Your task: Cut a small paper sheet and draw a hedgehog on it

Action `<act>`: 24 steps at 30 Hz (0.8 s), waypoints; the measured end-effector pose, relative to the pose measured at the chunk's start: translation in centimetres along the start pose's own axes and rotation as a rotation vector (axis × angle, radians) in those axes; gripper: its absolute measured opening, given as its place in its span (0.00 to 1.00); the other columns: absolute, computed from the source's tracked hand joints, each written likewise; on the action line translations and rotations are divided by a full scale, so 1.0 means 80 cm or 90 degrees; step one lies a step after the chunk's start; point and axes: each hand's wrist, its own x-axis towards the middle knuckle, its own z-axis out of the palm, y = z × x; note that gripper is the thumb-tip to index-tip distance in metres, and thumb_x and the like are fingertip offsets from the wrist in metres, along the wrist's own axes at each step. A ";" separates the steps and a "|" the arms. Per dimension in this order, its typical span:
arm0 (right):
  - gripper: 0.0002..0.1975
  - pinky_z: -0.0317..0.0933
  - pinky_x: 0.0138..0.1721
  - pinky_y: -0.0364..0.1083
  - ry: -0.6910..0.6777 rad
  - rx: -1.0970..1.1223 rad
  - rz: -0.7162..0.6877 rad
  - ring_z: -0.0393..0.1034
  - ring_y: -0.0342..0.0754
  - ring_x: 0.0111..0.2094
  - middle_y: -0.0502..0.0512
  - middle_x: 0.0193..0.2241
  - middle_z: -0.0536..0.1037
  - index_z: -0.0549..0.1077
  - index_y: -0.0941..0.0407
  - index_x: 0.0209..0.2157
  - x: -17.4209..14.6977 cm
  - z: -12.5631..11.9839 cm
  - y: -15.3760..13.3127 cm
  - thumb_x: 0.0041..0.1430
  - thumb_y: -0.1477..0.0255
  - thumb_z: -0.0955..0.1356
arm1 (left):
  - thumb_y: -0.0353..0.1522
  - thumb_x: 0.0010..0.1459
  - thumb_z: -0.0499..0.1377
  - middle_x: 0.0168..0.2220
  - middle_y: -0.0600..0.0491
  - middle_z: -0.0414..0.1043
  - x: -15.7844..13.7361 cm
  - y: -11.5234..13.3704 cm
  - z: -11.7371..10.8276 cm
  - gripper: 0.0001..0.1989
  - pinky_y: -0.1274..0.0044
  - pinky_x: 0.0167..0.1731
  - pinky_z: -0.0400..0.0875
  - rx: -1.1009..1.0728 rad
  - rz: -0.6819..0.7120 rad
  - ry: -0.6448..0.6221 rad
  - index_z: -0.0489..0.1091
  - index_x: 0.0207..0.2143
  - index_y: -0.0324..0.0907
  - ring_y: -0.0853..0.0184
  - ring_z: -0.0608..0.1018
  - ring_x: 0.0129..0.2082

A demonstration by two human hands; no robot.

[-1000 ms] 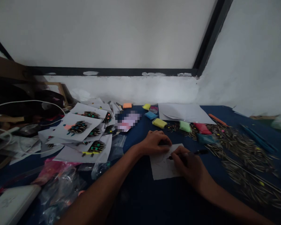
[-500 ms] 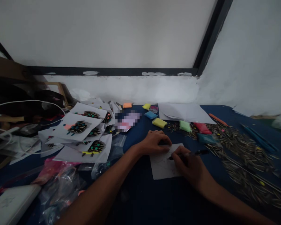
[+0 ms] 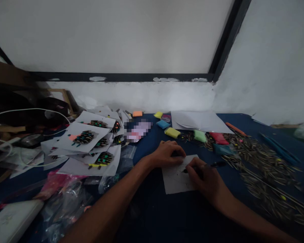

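Observation:
A small white sheet of paper (image 3: 173, 182) with faint pen marks lies on the blue table. My left hand (image 3: 169, 153) rests on its upper left part, fingers slightly bent and thumb apart, holding nothing. A dark pen (image 3: 218, 164) is pinched in my right hand (image 3: 205, 177), its tip at the marks near the middle of the sheet. The side of my right hand covers the sheet's right part. What exactly is drawn is too faint to make out.
Left is a pile of white sheets (image 3: 77, 136) with seed-and-clay figures. Plastic bags (image 3: 68, 199) lie in front of it. Colourful clay packs, such as a yellow one (image 3: 172, 132), and blank paper (image 3: 200, 121) are at the back. Striped seeds (image 3: 266, 168) spread out at right.
Both hands and the sheet stay almost in place. Any shift of the pen tip is too slight to make out.

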 end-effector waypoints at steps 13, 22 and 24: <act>0.14 0.51 0.18 0.42 0.026 0.017 0.061 0.62 0.42 0.17 0.50 0.20 0.70 0.66 0.54 0.23 -0.001 -0.004 0.009 0.58 0.63 0.58 | 0.33 0.55 0.60 0.39 0.53 0.69 0.000 -0.001 -0.001 0.09 0.69 0.47 0.56 0.000 0.002 0.000 0.73 0.40 0.44 0.64 0.71 0.44; 0.14 0.52 0.19 0.42 -0.019 0.020 0.049 0.62 0.43 0.18 0.48 0.18 0.67 0.66 0.54 0.25 -0.001 -0.002 0.010 0.59 0.64 0.58 | 0.33 0.55 0.60 0.39 0.53 0.69 0.001 -0.002 0.002 0.09 0.68 0.47 0.56 0.002 0.007 0.008 0.73 0.40 0.45 0.64 0.70 0.44; 0.14 0.52 0.18 0.42 -0.022 0.020 0.045 0.62 0.43 0.18 0.48 0.19 0.67 0.66 0.54 0.25 -0.002 -0.002 0.010 0.59 0.63 0.58 | 0.34 0.55 0.60 0.39 0.53 0.69 0.001 -0.003 0.003 0.09 0.68 0.47 0.56 0.005 0.008 0.010 0.73 0.40 0.45 0.64 0.70 0.44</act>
